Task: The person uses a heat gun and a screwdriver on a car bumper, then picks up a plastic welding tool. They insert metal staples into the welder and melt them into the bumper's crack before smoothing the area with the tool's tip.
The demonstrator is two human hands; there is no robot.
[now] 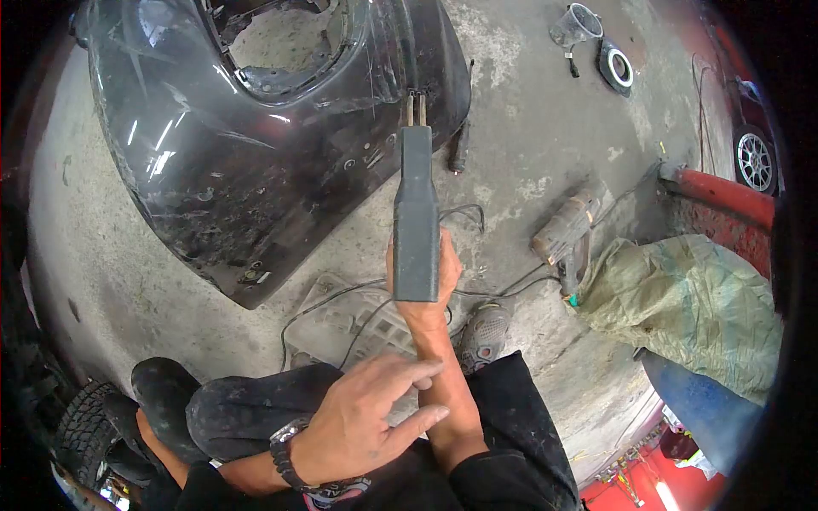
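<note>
My right hand (449, 264) is wrapped round the handle of a black hot stapler gun (417, 213), which points away from me. Two brass-coloured prongs extend from its nose with a small dark staple at their ends. In this view the tip overlaps a scratched black car bumper (256, 170), which lies on the floor and has a large round opening. My left hand (366, 417), a watch (290, 451) on its wrist, holds nothing. Its fingers and thumb are apart, over my right forearm. Much of my right hand is hidden behind the gun.
A grey plastic tray-like case (332, 319) lies beneath cables. To the right are a dusty power tool (567, 226), a greenish woven sack (690, 298) and a red metal bar (724, 196). A clear cup (577, 25) lies farther off. Another person's knee (162, 396) shows at left.
</note>
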